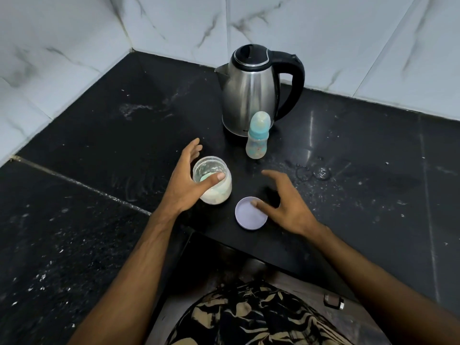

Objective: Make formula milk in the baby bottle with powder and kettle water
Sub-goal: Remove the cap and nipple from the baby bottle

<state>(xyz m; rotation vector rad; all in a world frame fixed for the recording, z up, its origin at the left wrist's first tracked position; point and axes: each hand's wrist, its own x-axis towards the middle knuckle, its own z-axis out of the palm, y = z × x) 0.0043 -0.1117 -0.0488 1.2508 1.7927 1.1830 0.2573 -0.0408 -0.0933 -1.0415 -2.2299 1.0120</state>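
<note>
A clear plastic jar of white powder (219, 192) stands open on the black counter, a blue-green scoop showing inside. My left hand (185, 180) wraps around its left side, thumb across the front. The jar's pale lilac lid (246, 219) lies flat to the right of it, rim up. My right hand (286, 202) hovers with spread fingers just right of the lid, its thumb tip over the lid's edge, holding nothing. A small baby bottle (257, 143) with a blue collar and cap stands upright behind. A steel kettle (251, 95) with black lid and handle stands right behind the bottle.
The black stone counter (99, 145) meets white marble-tiled walls in a corner behind the kettle. Water drops and white specks lie on the counter to the right (321, 171). The counter's front edge steps back near my body. A small dark object (333, 301) lies on the floor below.
</note>
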